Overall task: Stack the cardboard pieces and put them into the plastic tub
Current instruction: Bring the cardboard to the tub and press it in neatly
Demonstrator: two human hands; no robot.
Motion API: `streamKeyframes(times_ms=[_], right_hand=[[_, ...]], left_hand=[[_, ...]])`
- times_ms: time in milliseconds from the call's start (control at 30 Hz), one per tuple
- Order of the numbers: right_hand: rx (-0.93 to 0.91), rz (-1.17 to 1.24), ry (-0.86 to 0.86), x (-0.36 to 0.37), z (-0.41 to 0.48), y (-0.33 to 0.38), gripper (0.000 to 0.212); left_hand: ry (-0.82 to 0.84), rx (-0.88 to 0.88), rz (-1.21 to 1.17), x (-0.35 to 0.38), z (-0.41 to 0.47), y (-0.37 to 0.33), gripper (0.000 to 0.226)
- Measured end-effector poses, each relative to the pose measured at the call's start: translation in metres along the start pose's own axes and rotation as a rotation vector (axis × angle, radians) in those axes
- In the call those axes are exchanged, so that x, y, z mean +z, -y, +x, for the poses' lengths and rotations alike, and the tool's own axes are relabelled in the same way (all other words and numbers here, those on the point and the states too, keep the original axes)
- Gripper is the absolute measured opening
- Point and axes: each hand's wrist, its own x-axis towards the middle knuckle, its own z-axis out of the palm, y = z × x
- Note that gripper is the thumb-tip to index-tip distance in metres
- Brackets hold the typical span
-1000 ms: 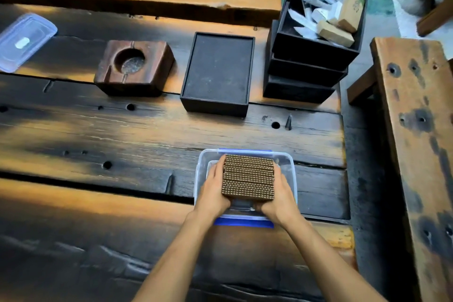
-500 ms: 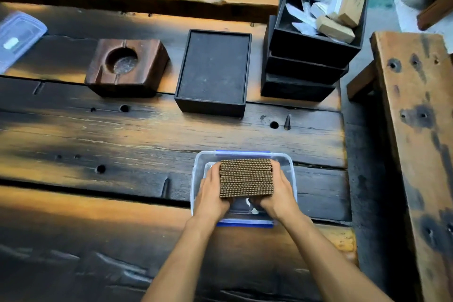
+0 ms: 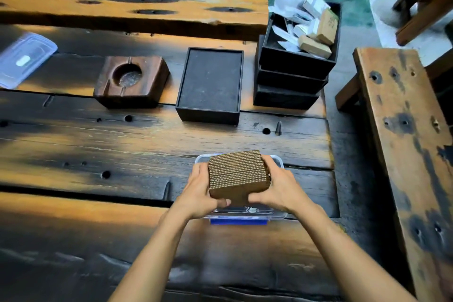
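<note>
Change: since half a second ago the cardboard stack (image 3: 238, 174) has come up out of the plastic tub (image 3: 279, 162), so it now sits higher, covering most of the tub's opening, and more of its near brown face shows.
Left hand (image 3: 199, 191): clamped on the stack's left end, thumb curled under the near bottom edge.
Right hand (image 3: 277, 190): gripping the right end the same way, fingers wrapped round the far corner.
Stack: held between both hands just above the tub, not resting in it as far as I can tell; long axis runs left to right, corrugated edges face up, top tipped a bit away from the camera.
Tub: clear plastic with a blue strip on the near side, sitting on the wooden table (image 3: 122, 149) near its right edge.
Writing: nothing readable on the stack or tub.
Further back: a wooden block with a round hollow (image 3: 131, 79), a flat black box (image 3: 210, 83), and stacked black trays (image 3: 291, 76) holding papers and small cardboard boxes (image 3: 315, 45); one has a printed mark, too blurry to read.
Far left: a clear lid (image 3: 23, 59) with a pale label, unreadable.
</note>
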Motion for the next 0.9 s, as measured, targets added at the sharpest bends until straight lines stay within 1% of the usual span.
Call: streamKeyframes(times_ms=[133, 233, 300, 400, 433, 500, 533, 567, 633, 767, 833, 900], right_hand=[[0.064, 0.027, 0.069, -0.017, -0.001, 0.01, 0.095], [0.129, 0.107, 0.115, -0.02, -0.004, 0.009, 0.081], [0.182, 0.111, 0.129, -0.016, -0.008, 0.005, 0.072], [0.221, 0.109, 0.109, -0.008, -0.015, -0.002, 0.061], [0.207, 0.072, 0.071, -0.005, -0.017, -0.004, 0.062], [0.19, -0.047, -0.051, -0.001, -0.021, -0.01, 0.071], [0.2, -0.057, -0.111, -0.001, -0.023, -0.013, 0.074], [0.217, -0.035, -0.146, -0.001, -0.024, -0.016, 0.074], [0.237, 0.01, -0.146, 0.0, -0.026, -0.024, 0.075], [0.214, 0.039, -0.18, 0.003, -0.03, -0.032, 0.073], [0.217, 0.045, -0.181, 0.002, -0.03, -0.034, 0.074], [0.219, 0.047, -0.167, 0.001, -0.03, -0.034, 0.076]], left_hand=[[0.042, -0.146, -0.413, -0.012, -0.01, -0.008, 0.084], [0.06, -0.26, -0.743, -0.008, -0.01, -0.004, 0.084], [0.11, -0.345, -0.873, 0.0, -0.006, -0.001, 0.08], [0.153, -0.411, -0.932, 0.013, 0.002, 0.006, 0.068], [0.155, -0.425, -0.932, 0.017, 0.005, 0.01, 0.062], [0.154, -0.451, -0.914, 0.022, 0.011, 0.017, 0.043], [0.154, -0.467, -0.906, 0.023, 0.014, 0.019, 0.036], [0.155, -0.479, -0.898, 0.025, 0.018, 0.021, 0.035], [0.154, -0.499, -0.885, 0.029, 0.025, 0.024, 0.037], [0.131, -0.527, -0.865, 0.042, 0.039, 0.019, 0.029], [0.131, -0.538, -0.872, 0.049, 0.043, 0.017, 0.038], [0.134, -0.551, -0.873, 0.054, 0.045, 0.017, 0.059]])
